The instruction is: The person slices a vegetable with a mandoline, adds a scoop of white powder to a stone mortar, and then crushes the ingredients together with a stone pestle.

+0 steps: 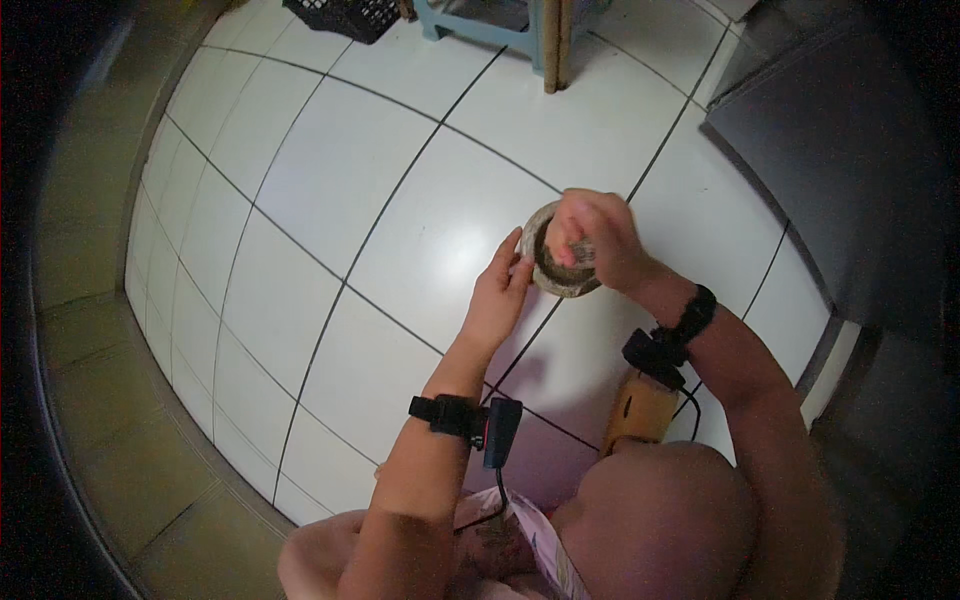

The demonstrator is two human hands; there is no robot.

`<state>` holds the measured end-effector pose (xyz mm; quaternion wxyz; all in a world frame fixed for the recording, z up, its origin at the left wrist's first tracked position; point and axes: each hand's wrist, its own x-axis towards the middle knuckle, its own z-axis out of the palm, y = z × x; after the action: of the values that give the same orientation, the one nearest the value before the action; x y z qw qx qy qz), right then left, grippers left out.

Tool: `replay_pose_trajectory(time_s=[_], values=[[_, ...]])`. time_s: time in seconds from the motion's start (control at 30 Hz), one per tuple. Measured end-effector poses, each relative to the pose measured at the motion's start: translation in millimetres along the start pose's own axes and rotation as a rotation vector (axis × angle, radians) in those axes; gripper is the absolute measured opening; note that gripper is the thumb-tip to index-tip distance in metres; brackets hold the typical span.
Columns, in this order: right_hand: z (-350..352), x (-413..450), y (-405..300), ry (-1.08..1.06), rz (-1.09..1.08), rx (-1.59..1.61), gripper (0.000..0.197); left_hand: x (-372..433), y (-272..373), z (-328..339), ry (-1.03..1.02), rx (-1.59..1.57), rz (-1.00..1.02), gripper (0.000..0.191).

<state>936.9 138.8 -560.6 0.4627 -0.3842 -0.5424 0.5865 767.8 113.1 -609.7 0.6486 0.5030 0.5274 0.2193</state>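
A round, rough stone mortar [562,289] stands on the white tiled floor [390,315] in front of my knees. My left hand [501,281] holds it from the left side, with the fingers and thumb against its outer wall near the rim. Over the bowl, my right hand [598,236] is closed on a greyish stone pestle [582,253]. Most of the pestle is hidden by that hand. Dark matter shows inside the bowl, but what it is cannot be made out.
A light blue plastic stool [480,36] and a wooden leg [556,52] stand ahead, with a black plastic basket [364,21] to their left. A dark grey panel [817,202] borders the right. A yellow slotted object [641,409] lies by my right knee. Both wrists carry strapped devices with cables.
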Motion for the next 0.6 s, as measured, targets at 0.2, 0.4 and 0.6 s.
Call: replay_pose_trajectory(time_s=[0.2, 0.4, 0.6], values=[[4, 5, 21, -0.064, -0.126, -0.297, 0.039, -16, 0, 20, -0.172, -0.419, -0.251, 0.064], [3, 4, 14, -0.004, 0.022, -0.164, 0.04, -7, -2, 10, -0.171, -0.278, -0.147, 0.058], [1, 6, 9, 0.069, 0.091, 0.007, 0.036, -3, 2, 6, -0.097, -0.284, -0.199, 0.059]])
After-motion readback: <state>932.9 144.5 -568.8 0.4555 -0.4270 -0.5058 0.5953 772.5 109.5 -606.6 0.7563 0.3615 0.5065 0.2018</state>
